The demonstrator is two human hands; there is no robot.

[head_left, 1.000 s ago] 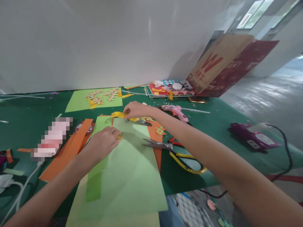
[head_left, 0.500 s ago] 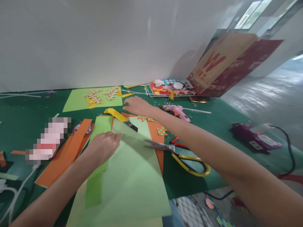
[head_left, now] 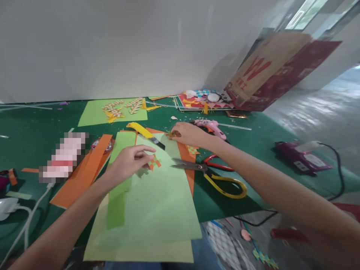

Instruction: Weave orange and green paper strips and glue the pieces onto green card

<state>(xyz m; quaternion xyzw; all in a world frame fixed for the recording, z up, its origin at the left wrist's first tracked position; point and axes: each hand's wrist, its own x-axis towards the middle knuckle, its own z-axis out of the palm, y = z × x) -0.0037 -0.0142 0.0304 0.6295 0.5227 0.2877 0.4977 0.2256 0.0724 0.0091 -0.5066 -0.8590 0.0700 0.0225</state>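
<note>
My left hand (head_left: 131,160), just above the pale green sheets (head_left: 163,210), pinches a small orange-and-green woven paper piece (head_left: 154,162) at its fingertips. The fingers of my right hand (head_left: 189,134) are closed on another woven paper piece (head_left: 170,135) at the top of the sheets, partly hidden by them. A third woven piece (head_left: 193,150) lies on orange paper beside my right wrist. Between the hands rests a yellow utility knife (head_left: 143,131) with its dark blade pointing right. Scissors with red and yellow handles (head_left: 194,165) lie spread apart, blades over the sheets.
Behind are a green sheet (head_left: 90,114) with woven tasselled pieces and a pink glue gun (head_left: 209,125). Orange strips (head_left: 81,178) and a blurred-out device (head_left: 64,157) with a cable lie left. A purple power block (head_left: 302,159) and a paper bag (head_left: 261,75) stand right.
My right hand has come back toward me and down onto a woven piece. My left hand has moved slightly right and up, its fingers loosened from a fist, now showing a woven piece.
</note>
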